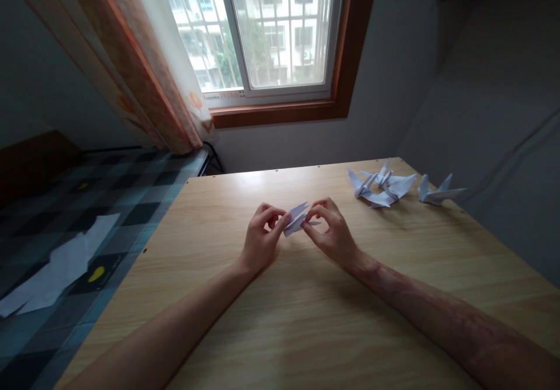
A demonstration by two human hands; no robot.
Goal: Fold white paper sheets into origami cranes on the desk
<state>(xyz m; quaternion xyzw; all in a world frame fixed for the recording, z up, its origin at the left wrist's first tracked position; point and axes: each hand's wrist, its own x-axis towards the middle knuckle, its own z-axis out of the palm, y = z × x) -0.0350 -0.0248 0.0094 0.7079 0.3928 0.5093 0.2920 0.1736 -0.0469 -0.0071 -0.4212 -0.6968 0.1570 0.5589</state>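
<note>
And here's the folded paper [294, 224]: the left hand [263, 229] covers one end, the right hand [329, 227] masks part of the other, and the finer creases are too small to read! Near the table's [280, 331] far right corner, paper birds [400, 187] overlap, so no sure count; a lone bird [437, 195] blocks a stretch of the right edge. The near edge? Lost below the picture! Beyond the left edge, white sheets [65, 270] run out of view, and the window's [289, 45] top is cropped.
</note>
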